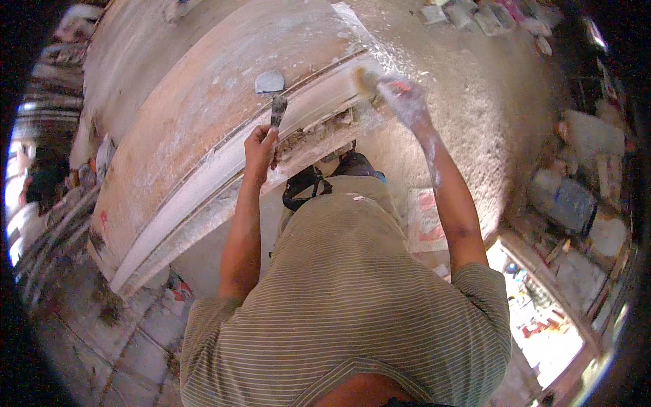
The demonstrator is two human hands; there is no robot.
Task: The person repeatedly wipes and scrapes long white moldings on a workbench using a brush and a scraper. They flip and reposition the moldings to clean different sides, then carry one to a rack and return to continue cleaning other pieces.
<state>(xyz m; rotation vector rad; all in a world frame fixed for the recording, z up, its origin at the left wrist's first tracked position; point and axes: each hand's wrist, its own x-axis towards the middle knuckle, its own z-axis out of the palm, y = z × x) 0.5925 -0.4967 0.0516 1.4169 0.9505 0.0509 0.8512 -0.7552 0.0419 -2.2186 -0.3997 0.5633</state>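
Observation:
My left hand (pixel 260 146) grips the handle of a putty knife (pixel 277 110). Its blade points up against a pale moulded plaster strip (pixel 203 183) that runs diagonally along a dusty slab. A grey lump of filler (pixel 269 82) sits on the slab just above the blade. My right hand (pixel 405 100), white with plaster dust, holds a brush (pixel 366 80) at the strip's upper end, beside a broken, crumbly patch (pixel 319 132).
My striped shirt fills the lower middle. Below are my sandalled feet (pixel 325 178) on a dusty floor. A large plastic jug (pixel 566 200) and boxes crowd the right. Bricks (pixel 475 15) lie at the top. Rubble lies at the lower left.

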